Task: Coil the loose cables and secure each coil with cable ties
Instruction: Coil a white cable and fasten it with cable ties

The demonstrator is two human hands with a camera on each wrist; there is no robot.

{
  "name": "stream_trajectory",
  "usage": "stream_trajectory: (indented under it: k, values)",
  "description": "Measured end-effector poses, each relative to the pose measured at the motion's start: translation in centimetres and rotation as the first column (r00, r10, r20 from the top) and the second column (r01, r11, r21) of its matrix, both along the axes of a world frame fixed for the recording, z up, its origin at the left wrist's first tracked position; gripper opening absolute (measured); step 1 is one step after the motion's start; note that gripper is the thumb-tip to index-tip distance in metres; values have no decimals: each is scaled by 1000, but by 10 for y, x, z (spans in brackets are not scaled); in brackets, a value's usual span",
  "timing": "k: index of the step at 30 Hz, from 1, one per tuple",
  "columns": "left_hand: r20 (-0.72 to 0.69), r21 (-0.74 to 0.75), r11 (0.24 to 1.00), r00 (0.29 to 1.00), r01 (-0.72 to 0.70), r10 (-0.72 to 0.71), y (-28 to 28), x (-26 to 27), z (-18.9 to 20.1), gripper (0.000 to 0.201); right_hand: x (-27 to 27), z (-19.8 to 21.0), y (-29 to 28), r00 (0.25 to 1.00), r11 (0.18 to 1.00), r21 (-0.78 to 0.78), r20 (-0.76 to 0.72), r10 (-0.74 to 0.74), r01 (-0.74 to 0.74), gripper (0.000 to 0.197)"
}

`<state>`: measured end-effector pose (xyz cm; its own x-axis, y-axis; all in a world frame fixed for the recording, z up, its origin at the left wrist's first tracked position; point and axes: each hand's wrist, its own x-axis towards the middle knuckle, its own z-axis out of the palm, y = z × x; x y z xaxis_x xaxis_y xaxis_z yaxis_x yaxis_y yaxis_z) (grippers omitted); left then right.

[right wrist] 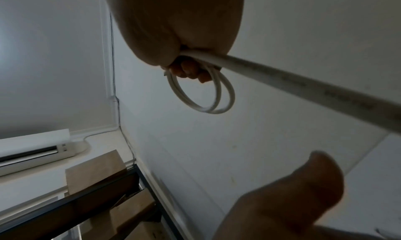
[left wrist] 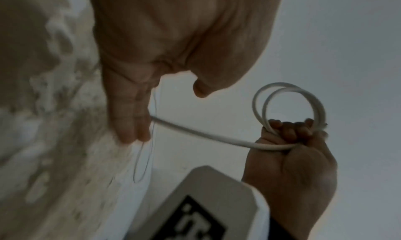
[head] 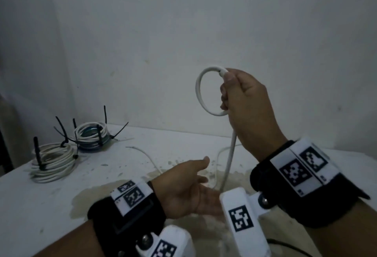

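Observation:
My right hand [head: 227, 93] is raised in front of the wall and grips a small coil of white cable [head: 202, 93] of two loops. The right wrist view shows the coil [right wrist: 204, 96] hanging from the curled fingers [right wrist: 188, 70]. From the fist the cable's free length [head: 229, 158] drops to my left hand [head: 202, 181], which hovers low over the table, palm up. In the left wrist view its fingers [left wrist: 130, 116] are straight and the cable [left wrist: 206, 135] runs past them. Whether it touches them I cannot tell.
Two finished coils bound with black cable ties, one white [head: 55, 160] and one white and blue-green [head: 91, 136], lie at the left of the stained white table [head: 51, 205]. A thin loose wire [head: 145, 156] lies mid-table. A black cable [head: 289, 246] crosses the lower right.

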<state>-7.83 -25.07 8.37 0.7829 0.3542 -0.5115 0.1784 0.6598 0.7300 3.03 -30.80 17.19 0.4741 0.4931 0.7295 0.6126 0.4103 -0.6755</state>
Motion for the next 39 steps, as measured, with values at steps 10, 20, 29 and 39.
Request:
stream_trajectory:
  k: [10,20,29,39]
  values:
    - [392,-173,796,701,-579,596,38,26,24,19,28,-31,-30,836,937,198,-424,347,-288,22]
    - [594,470,516,689,-716,415,36,27,29,24,34,-71,-32,669,892,171,-605,431,-419,23]
    - [450,892,-47,873,-450,190,37,32,-3,28,47,-92,-37,655,903,80,-661,366,-423,25]
    - [352,780,568,934,-261,-55,17,46,-23,34,48,-117,-37,789,862,-295,-590,175,-412,19]
